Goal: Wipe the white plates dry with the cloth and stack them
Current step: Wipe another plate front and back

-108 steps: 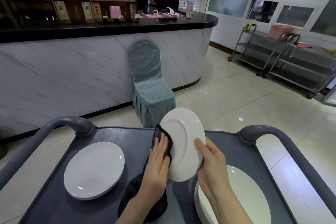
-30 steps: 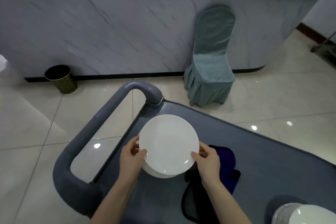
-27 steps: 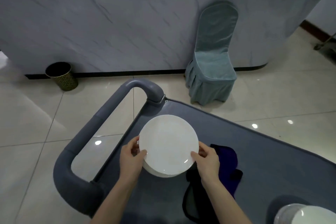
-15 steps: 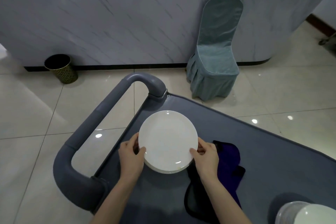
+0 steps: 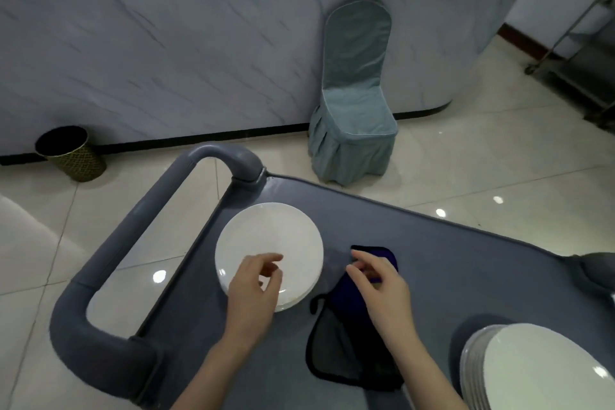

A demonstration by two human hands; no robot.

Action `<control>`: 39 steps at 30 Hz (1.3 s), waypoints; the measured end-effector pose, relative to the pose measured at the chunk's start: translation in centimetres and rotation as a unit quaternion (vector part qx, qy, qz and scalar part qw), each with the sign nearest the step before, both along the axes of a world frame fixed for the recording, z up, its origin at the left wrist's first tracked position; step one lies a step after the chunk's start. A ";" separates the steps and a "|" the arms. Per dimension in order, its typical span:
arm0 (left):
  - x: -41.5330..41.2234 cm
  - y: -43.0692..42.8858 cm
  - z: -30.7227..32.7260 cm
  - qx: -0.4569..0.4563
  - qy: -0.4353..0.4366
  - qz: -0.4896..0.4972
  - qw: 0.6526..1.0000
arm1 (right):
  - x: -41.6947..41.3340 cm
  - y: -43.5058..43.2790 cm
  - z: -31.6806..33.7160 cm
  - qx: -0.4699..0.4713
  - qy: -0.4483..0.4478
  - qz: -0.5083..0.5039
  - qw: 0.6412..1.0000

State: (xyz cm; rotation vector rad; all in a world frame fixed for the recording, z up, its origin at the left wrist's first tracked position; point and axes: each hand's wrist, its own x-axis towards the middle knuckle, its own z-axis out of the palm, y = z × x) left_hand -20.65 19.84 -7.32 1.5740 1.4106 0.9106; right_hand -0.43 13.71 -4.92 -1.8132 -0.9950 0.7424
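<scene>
A short stack of white plates rests on the left part of the grey cart top. My left hand hovers over the stack's near edge, fingers apart and holding nothing. My right hand hangs just above the dark cloth, which lies crumpled on the cart to the right of the stack; its fingers are loosely curled and apart, gripping nothing. A taller stack of white plates stands at the cart's near right corner.
The cart's thick grey handle loops round on the left. Beyond the cart stand a chair in a blue-green cover, a marble-fronted counter and a small dark bin. A metal trolley stands far right.
Both hands have set the plate down on the left stack and let go of it. They have drawn back, the right one moving over the cloth.
</scene>
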 end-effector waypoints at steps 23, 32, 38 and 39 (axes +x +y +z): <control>24.3 -14.2 1.6 -0.056 0.136 -0.342 0.928 | 21.6 -26.2 1.4 -0.237 -0.188 -0.226 0.926; 25.4 -15.8 1.0 -0.112 0.157 -0.296 0.936 | 22.8 -27.6 0.4 -0.242 -0.097 -0.221 0.940; 25.5 -16.0 0.9 -0.159 0.107 -0.256 0.947 | 23.3 -27.2 0.7 -0.234 -0.057 -0.215 0.946; 25.4 -16.0 0.9 -0.168 0.095 -0.253 0.948 | 23.3 -27.2 0.7 -0.228 -0.050 -0.214 0.949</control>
